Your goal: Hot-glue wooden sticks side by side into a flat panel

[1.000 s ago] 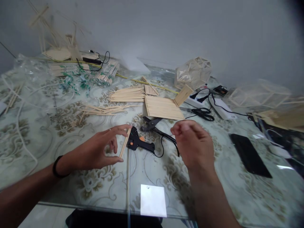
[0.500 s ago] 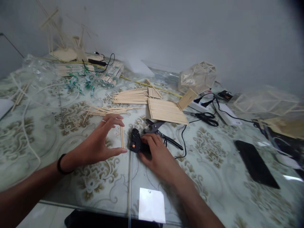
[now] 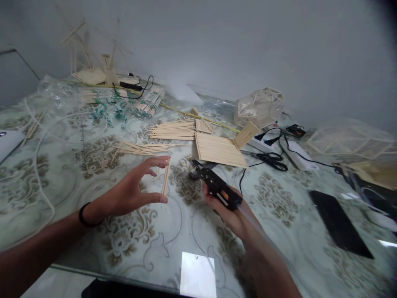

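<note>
Wooden stick (image 3: 165, 180) pinched by left hand (image 3: 136, 190), glue gun (image 3: 218, 188) clenched in right hand (image 3: 231, 215).

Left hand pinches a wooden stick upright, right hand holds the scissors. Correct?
Not quite. In the head view the right hand holds a black glue gun, not the scissors, which lie on the table further back. The left hand does pinch a wooden stick upright.

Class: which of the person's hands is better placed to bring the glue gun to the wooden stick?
Right, probably. The right hand grips the glue gun close beside the wooden stick, which the left hand pinches end to end.
</note>
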The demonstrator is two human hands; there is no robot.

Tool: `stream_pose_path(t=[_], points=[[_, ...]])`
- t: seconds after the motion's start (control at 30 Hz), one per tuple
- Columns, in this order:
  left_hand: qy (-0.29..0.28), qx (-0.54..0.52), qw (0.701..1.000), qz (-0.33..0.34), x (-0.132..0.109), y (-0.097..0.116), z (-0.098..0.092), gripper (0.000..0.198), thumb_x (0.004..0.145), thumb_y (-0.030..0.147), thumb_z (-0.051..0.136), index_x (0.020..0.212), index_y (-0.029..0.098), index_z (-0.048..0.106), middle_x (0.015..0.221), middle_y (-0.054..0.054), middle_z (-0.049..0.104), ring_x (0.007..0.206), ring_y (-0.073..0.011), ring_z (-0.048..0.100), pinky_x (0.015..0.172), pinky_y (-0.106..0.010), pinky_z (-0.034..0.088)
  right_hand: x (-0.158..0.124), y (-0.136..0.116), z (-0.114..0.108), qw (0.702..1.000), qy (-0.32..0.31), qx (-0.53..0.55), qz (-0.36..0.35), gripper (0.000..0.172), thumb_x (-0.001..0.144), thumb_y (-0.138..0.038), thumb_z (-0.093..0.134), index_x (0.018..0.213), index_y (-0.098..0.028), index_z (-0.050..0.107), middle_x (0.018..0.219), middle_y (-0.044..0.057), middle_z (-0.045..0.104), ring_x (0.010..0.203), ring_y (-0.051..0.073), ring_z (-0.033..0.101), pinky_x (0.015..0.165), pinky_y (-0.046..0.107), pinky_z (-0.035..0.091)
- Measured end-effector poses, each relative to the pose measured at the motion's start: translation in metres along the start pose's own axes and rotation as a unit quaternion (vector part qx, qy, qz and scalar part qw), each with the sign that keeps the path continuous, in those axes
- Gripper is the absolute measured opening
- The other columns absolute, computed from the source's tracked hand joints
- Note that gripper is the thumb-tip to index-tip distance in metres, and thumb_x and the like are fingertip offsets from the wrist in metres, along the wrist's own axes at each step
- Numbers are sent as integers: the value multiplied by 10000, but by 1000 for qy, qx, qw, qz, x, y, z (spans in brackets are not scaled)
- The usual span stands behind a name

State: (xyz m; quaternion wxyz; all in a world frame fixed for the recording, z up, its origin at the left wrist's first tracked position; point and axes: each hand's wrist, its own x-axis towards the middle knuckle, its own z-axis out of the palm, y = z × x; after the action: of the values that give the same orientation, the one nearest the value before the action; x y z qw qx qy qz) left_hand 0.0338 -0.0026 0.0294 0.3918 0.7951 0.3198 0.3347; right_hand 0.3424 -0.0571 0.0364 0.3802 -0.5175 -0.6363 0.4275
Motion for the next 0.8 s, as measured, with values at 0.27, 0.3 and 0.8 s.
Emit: stream_pose_path(t=[0.27,0.3,0.8], points=[[-38,-148,988,-6,0,1,9,688,846,430,969,1439,328,634,1718,-143,510,1599,-376,489,1122,-517,594,-18,-28,-1,969,-171,165,64,280,912,-441,876,922,-244,678,822,6,658,695,170,580,588,289,449],[-39,-160,986,-6,0,2,9,692,837,424,977,1436,331,642,1717,-138,510,1604,-377,484,1125,-517,594,-18,-30,1,967,-181,170,56,295,906,-461,882,915,-244,682,831,8,662,715,174,585,606,294,452],[-23,-205,978,6,-1,14,14,796,739,386,1046,1414,368,624,1671,-95,569,1589,-361,508,1108,-493,582,-17,-32,25,980,-134,146,19,360,875,-588,858,852,-276,679,753,1,553,690,211,497,622,350,391]])
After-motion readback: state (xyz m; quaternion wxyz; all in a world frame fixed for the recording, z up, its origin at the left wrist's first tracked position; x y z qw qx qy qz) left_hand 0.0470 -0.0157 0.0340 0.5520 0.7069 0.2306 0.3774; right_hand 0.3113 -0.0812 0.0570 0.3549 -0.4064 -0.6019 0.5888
